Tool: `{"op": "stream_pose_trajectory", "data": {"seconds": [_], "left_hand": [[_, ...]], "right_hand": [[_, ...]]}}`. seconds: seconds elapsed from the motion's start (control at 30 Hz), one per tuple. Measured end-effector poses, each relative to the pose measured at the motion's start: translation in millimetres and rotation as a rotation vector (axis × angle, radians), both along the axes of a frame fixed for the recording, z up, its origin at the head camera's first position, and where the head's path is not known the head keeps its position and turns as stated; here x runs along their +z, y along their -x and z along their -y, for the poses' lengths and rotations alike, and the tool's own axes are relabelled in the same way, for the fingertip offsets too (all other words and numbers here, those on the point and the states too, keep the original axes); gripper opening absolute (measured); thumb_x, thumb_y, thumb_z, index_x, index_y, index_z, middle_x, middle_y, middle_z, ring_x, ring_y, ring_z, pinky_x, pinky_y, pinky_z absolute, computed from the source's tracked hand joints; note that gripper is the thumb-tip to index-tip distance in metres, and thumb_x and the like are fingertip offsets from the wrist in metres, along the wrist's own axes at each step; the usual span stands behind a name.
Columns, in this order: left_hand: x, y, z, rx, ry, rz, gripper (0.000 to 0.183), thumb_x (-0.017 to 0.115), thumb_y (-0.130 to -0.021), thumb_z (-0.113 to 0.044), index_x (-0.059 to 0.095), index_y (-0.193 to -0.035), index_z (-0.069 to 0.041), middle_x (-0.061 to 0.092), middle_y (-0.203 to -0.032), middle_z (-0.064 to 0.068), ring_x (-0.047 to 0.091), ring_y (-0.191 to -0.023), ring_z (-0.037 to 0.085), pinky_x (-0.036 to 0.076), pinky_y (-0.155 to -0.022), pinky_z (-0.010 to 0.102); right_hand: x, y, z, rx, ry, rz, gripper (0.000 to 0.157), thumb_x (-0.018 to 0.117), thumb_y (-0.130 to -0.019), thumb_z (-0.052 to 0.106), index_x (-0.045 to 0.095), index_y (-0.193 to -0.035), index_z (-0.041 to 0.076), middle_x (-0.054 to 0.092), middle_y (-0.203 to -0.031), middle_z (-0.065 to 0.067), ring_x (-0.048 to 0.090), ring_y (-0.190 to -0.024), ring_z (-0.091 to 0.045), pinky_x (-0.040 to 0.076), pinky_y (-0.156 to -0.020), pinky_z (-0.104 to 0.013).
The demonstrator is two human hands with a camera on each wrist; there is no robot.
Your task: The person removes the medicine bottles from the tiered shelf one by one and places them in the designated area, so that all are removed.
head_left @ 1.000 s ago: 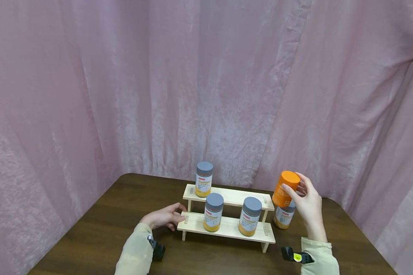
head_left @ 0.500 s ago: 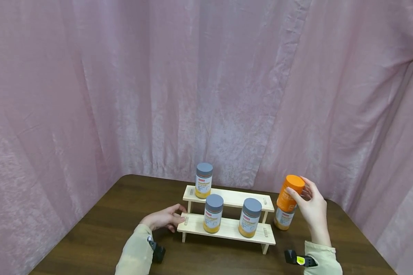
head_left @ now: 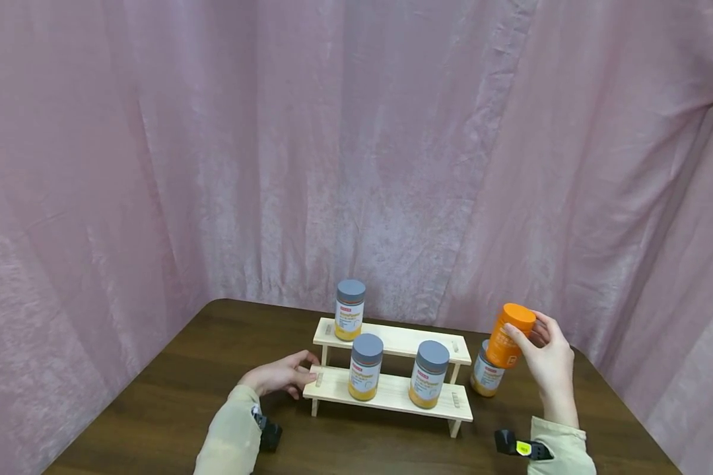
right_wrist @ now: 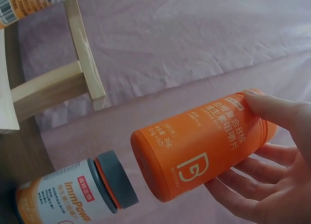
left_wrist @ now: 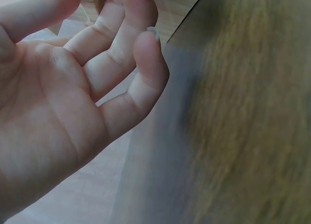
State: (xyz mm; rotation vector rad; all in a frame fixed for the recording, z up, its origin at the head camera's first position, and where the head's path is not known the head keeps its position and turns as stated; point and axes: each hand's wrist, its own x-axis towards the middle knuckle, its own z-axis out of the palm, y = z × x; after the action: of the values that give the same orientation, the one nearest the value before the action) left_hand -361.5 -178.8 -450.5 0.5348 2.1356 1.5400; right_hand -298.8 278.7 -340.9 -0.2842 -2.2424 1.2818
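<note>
One orange bottle (right_wrist: 194, 146) is gripped by the right hand (head_left: 550, 367).

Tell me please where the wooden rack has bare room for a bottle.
The upper shelf is bare from its jar to its right end. The lower shelf is more crowded: two jars, plus the left hand at its left end.

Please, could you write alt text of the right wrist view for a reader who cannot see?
The right hand's fingers hold an orange bottle near its lid. Lower left, a grey-lidded jar; upper left, part of a wooden stand; behind, a pink curtain.
</note>
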Motion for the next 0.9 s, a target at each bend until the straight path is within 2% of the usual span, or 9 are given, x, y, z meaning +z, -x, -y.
{"op": "stream_pose_trajectory", "data": {"seconds": [0.17,0.33,0.43,0.53,0.67,0.73,0.8,0.9], "left_hand": [[1.2,-0.1,0.2,-0.012,0.0,-0.003,0.044,0.059,-0.096,-0.023,0.038,-0.127,0.0,0.068,-0.102,0.009,0.063,-0.082,0.014,0.049,-0.067,0.029],[0.8,-0.2,-0.2,-0.01,0.015,-0.003,0.045,0.059,-0.095,-0.024,0.038,-0.128,-0.001,0.067,-0.104,0.01,0.063,-0.084,0.014,0.05,-0.068,0.029],[0.0,-0.1,-0.4,-0.006,0.017,-0.001,0.045,0.06,-0.095,-0.024,0.038,-0.127,-0.001,0.067,-0.103,0.01,0.062,-0.083,0.014,0.049,-0.068,0.029],[-0.4,0.5,-0.1,-0.01,0.017,-0.004,0.045,0.059,-0.095,-0.024,0.038,-0.127,-0.001,0.067,-0.103,0.01,0.062,-0.082,0.013,0.05,-0.067,0.028],[-0.1,0.8,0.5,-0.012,0.005,0.001,0.045,0.059,-0.096,-0.024,0.037,-0.127,0.0,0.067,-0.1,0.008,0.063,-0.08,0.013,0.049,-0.066,0.028],[0.3,0.6,0.4,-0.015,-0.002,0.002,0.045,0.058,-0.096,-0.023,0.037,-0.127,0.0,0.067,-0.098,0.007,0.063,-0.08,0.014,0.049,-0.066,0.029],[0.3,0.5,0.3,-0.018,-0.003,0.002,0.044,0.058,-0.096,-0.023,0.037,-0.127,0.0,0.068,-0.096,0.006,0.063,-0.079,0.014,0.048,-0.066,0.028],[0.1,0.0,0.5,-0.021,-0.001,0.004,0.043,0.057,-0.097,-0.022,0.037,-0.127,0.0,0.067,-0.095,0.005,0.063,-0.078,0.013,0.048,-0.066,0.028]], "right_hand": [[-1.7,0.6,-7.5,0.006,0.004,0.032,0.071,0.069,-0.087,0.042,0.041,-0.145,0.013,0.055,-0.138,-0.018,0.053,-0.108,-0.012,0.037,-0.078,-0.014],[-4.4,0.4,-14.5,0.026,0.022,0.05,0.071,0.068,-0.089,0.04,0.038,-0.146,0.01,0.053,-0.14,-0.02,0.053,-0.109,-0.013,0.035,-0.076,-0.009],[-6.1,0.1,-18.0,0.023,0.03,0.037,0.069,0.068,-0.09,0.037,0.038,-0.145,0.008,0.053,-0.139,-0.022,0.053,-0.096,0.001,0.035,-0.074,-0.005],[-7.4,1.0,-21.3,0.012,0.035,0.018,0.067,0.067,-0.09,0.034,0.039,-0.144,0.008,0.055,-0.136,-0.023,0.043,-0.082,0.017,0.034,-0.071,-0.001],[-10.0,2.3,-26.4,0.0,0.029,-0.005,0.065,0.067,-0.091,0.033,0.04,-0.143,0.006,0.056,-0.134,-0.023,0.04,-0.078,0.021,0.034,-0.071,0.0],[-11.3,2.9,-29.2,-0.017,0.028,-0.017,0.064,0.068,-0.09,0.033,0.041,-0.142,0.006,0.063,-0.125,-0.012,0.042,-0.078,0.021,0.035,-0.071,0.0],[-12.7,3.1,-31.7,-0.029,0.044,-0.032,0.062,0.069,-0.09,0.03,0.043,-0.141,0.007,0.064,-0.11,0.007,0.044,-0.078,0.021,0.037,-0.071,-0.001],[-14.7,2.6,-35.0,-0.045,0.072,-0.05,0.062,0.07,-0.088,0.028,0.044,-0.14,0.007,0.051,-0.093,0.029,0.046,-0.078,0.021,0.038,-0.071,-0.001]]}}
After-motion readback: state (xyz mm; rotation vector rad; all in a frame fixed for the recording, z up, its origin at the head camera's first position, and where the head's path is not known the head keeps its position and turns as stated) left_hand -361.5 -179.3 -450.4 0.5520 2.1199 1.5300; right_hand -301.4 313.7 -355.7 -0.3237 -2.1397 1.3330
